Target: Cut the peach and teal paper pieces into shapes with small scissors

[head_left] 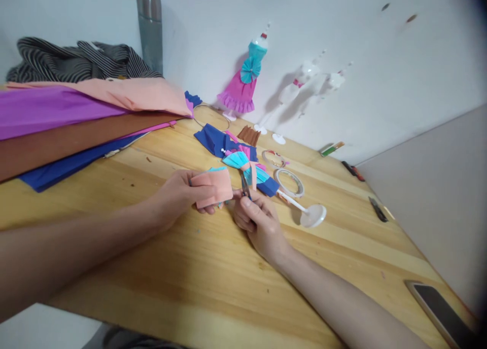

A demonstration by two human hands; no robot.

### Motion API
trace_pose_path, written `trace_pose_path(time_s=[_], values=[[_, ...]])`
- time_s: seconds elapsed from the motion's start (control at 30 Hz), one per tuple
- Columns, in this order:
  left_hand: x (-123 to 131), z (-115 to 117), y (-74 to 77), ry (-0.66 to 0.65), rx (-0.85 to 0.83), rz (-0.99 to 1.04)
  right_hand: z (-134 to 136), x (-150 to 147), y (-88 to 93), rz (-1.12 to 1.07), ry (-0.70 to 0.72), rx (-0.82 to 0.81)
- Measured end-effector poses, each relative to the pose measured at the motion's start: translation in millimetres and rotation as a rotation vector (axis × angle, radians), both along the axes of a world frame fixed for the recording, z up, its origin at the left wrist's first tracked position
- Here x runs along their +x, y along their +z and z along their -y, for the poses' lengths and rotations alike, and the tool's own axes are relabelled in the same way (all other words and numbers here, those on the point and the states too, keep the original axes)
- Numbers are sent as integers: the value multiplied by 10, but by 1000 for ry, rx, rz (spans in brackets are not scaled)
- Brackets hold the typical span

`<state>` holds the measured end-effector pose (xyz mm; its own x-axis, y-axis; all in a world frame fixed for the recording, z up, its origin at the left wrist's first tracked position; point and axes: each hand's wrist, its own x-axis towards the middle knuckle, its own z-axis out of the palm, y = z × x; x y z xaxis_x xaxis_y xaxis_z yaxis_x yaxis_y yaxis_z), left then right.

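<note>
My left hand [178, 194] is closed on a small piece of peach crepe paper [213, 186], held just above the wooden table [190, 283]. A sliver of teal shows at the paper's top edge. My right hand [257, 222] sits just to the right of it, fingers curled around small dark scissors [245, 186] whose blades point up beside the paper's right edge. Right behind the hands lies a small mannequin on its side, dressed in blue, teal and pink paper [243, 161], with its white round stand [312, 215] to the right.
Large sheets of purple, peach, brown and blue crepe paper [76, 131] lie at the left, striped cloth [76, 60] behind them. A dressed mannequin [243, 80] and bare white ones [304, 85] stand by the wall. Tape rolls [289, 182], a cutter [377, 209] and a phone [441, 308] lie to the right.
</note>
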<state>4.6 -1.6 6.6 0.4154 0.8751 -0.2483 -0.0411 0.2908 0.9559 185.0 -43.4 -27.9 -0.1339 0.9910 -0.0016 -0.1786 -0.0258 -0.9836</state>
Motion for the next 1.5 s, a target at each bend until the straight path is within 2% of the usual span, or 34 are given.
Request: trace_pose_path(time_s=[0.2,0.4,0.57,0.7,0.93,1.07,1.13,1.27,1.37,1.5], values=[[-37,-24,-11,143,-34,77,14,-24,27,-42,-22,-3],[-35,-1,15,185,-43,137,28,-9,30,17,-8,19],[-45,-2,19,168,-12,88,53,-4,59,91,15,-3],[-44,-14,24,206,9,43,73,12,74,208,-9,-6],[-18,-29,47,212,9,-20,108,43,128,627,-62,290],[-14,-25,59,201,5,-24,63,37,134,755,-135,359],[-17,-20,71,198,-1,-32,28,40,123,712,-201,322],[-27,-19,72,140,21,-70,-9,60,95,433,-300,179],[-27,-22,27,52,52,-118,0,67,99,297,-272,130],[-13,-13,-49,-67,88,-207,23,48,142,282,-173,91]])
